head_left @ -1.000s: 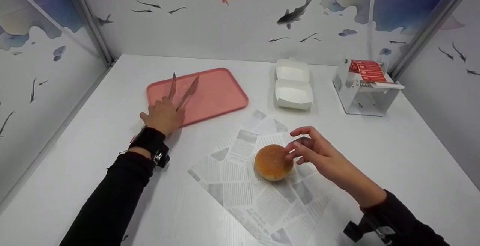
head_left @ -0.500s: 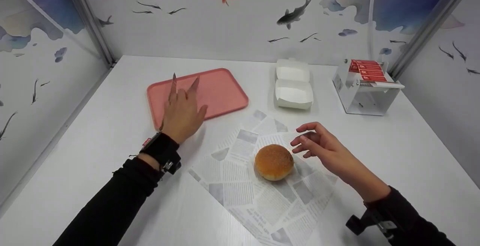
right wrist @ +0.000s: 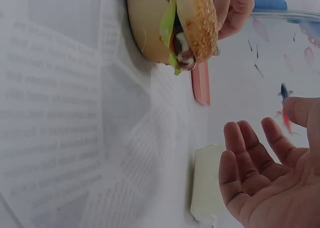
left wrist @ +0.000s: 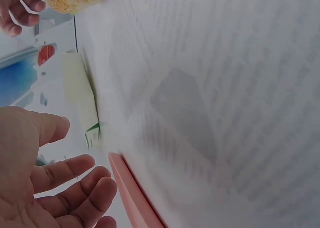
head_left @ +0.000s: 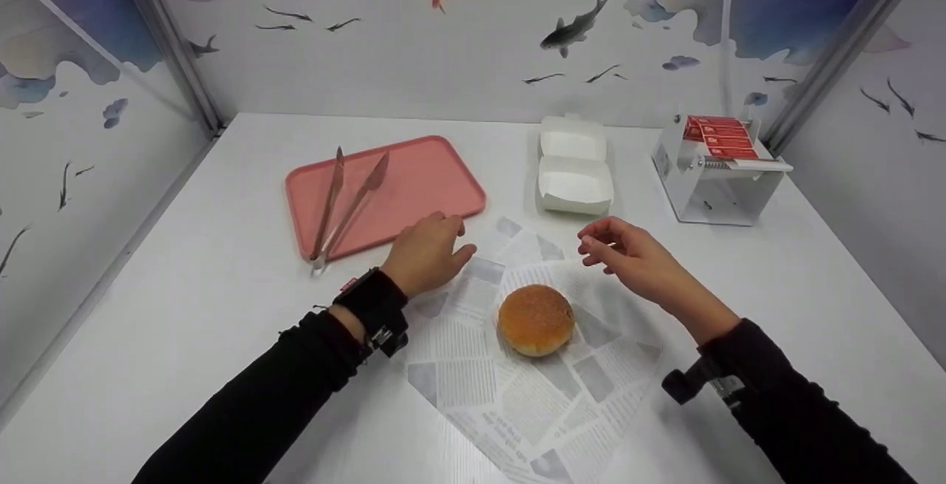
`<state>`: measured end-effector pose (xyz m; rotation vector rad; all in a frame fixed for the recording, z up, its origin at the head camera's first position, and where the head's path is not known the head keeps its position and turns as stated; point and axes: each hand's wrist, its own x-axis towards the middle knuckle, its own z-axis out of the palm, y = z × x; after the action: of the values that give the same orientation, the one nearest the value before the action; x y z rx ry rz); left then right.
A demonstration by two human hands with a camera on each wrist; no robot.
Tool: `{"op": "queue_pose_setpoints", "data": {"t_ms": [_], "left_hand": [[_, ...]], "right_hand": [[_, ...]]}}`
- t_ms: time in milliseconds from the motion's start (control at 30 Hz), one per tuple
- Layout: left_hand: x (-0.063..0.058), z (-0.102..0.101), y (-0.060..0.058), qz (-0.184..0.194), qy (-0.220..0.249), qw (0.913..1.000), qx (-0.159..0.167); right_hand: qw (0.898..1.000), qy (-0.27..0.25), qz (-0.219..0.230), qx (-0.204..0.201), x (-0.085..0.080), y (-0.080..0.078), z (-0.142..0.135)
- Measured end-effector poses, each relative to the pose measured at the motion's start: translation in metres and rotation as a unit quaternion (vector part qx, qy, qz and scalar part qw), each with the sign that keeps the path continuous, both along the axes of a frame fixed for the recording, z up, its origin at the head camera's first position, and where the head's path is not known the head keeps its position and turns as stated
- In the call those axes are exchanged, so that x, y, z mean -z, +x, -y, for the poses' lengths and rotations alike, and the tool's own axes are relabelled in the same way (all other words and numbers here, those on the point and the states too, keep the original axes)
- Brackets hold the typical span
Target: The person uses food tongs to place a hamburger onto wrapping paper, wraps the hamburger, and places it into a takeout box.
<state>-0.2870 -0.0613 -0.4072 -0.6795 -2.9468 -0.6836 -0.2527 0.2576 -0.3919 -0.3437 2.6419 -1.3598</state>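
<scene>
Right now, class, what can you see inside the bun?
A green leaf and reddish and whitish filling show at one open edge of the bun; whatever lies deeper is covered.

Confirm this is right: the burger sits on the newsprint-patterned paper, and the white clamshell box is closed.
Not closed: the head view shows the white clamshell box standing open. The burger does sit on the newsprint-patterned paper.

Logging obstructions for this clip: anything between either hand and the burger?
Nothing visible: in the head view, only paper shows between the burger and the left hand or right hand. The tongs on the pink tray are outside both paths.
</scene>
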Motion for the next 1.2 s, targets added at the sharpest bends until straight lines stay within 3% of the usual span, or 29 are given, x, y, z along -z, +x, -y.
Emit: {"op": "queue_pose_setpoints", "data": {"t_ms": [200,667,900,1200], "left_hand": [[0.005,-0.011,-0.007,0.018,-0.014,0.9997,0.008],[-0.005,-0.028,-0.043,0.123,-0.097,0.9876,-0.008],[-0.014,-0.045,-0.052,0.126,-0.137,0.9825,0.013],[-0.021,-0.061,-0.052,0.126,-0.171,0.9768,0.03]], "right_hand": [[0.999,0.048,-0.001,-0.005,0.009,-0.014,0.004],[0.997,0.074,0.008,-0.032,0.018,-0.007,0.0],[0.996,0.082,0.004,-0.03,0.022,-0.004,-0.004],[0.996,0.083,0.002,-0.036,0.024,0.007,-0.01]]}}
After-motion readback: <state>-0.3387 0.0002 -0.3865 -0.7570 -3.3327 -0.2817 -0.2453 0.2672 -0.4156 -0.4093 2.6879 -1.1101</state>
